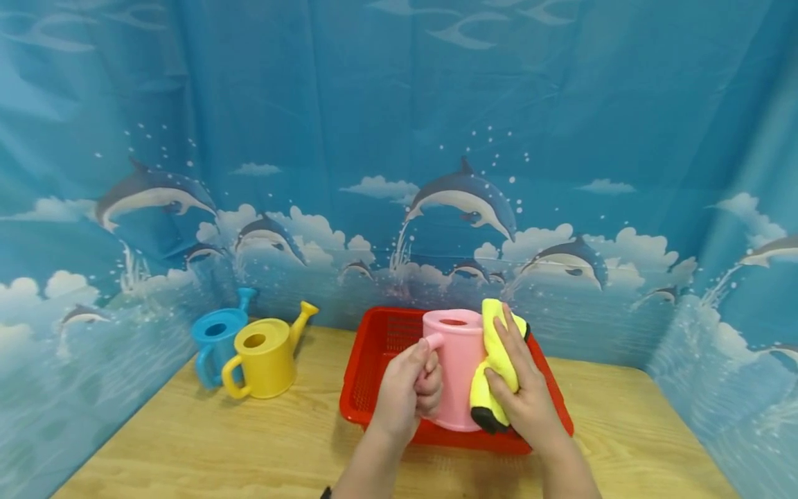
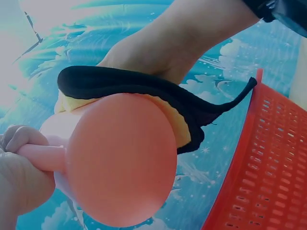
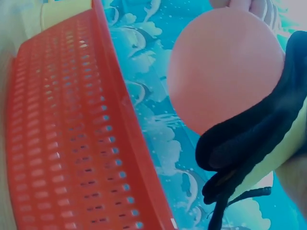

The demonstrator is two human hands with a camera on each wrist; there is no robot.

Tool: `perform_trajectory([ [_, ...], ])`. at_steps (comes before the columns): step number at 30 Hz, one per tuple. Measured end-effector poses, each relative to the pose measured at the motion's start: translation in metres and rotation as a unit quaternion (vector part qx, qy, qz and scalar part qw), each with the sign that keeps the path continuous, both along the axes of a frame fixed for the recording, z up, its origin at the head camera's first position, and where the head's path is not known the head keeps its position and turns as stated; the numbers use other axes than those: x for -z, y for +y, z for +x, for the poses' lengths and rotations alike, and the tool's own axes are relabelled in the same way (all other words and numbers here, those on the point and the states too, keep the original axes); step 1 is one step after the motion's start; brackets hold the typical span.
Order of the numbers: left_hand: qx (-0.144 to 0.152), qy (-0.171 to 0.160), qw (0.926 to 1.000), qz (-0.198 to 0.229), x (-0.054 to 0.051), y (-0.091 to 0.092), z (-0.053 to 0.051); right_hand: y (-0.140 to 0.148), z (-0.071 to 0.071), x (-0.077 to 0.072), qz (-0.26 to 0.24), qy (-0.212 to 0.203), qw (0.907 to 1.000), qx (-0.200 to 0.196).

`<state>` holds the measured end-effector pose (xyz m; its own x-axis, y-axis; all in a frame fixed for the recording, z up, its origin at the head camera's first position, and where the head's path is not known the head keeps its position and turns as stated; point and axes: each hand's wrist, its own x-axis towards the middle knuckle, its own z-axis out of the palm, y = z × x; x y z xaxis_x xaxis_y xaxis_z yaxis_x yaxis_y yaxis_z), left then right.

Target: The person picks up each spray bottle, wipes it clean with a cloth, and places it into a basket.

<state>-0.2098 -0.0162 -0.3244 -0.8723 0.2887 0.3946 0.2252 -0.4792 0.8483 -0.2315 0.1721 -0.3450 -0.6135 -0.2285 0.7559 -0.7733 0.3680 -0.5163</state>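
A pink watering can is held up in front of the red basket. My left hand grips its handle, fingers curled round it. On the can's right side lies a yellow cloth with black edging, and my right hand presses it there with fingers fairly straight. The left wrist view shows the can's round bottom facing the camera, the cloth's black edge wrapped along its side. In the right wrist view the cloth hides most of the right hand. The can's spout is out of sight.
On the wooden table at left stand a yellow watering can and, just behind it, a blue watering can. A dolphin-printed curtain closes off the back and both sides.
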Motion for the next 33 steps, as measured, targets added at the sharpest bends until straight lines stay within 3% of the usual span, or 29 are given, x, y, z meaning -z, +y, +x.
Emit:
perform_trajectory([
  [9,-0.008,-0.009,0.9995,0.028,0.000,-0.010,-0.003,-0.010,0.000,0.010,0.015,0.001,0.9999,-0.008],
  [16,-0.042,0.010,0.9967,0.069,-0.001,-0.021,-0.009,-0.016,-0.004,0.016,0.047,0.020,0.9987,-0.005],
  [22,-0.057,0.004,0.9926,0.107,-0.003,-0.034,-0.012,-0.019,-0.005,0.017,0.087,0.072,0.9935,0.014],
  [26,-0.064,0.003,0.9898,0.127,-0.005,-0.043,-0.012,-0.015,0.001,0.013,0.132,0.054,0.9898,-0.008],
  [29,-0.058,0.002,0.9893,0.134,-0.006,-0.048,-0.012,-0.012,0.006,0.009,0.155,0.029,0.9871,-0.027],
  [33,-0.021,0.005,0.9912,0.131,-0.007,-0.053,-0.011,-0.013,0.009,0.006,0.155,0.025,0.9874,-0.016],
])
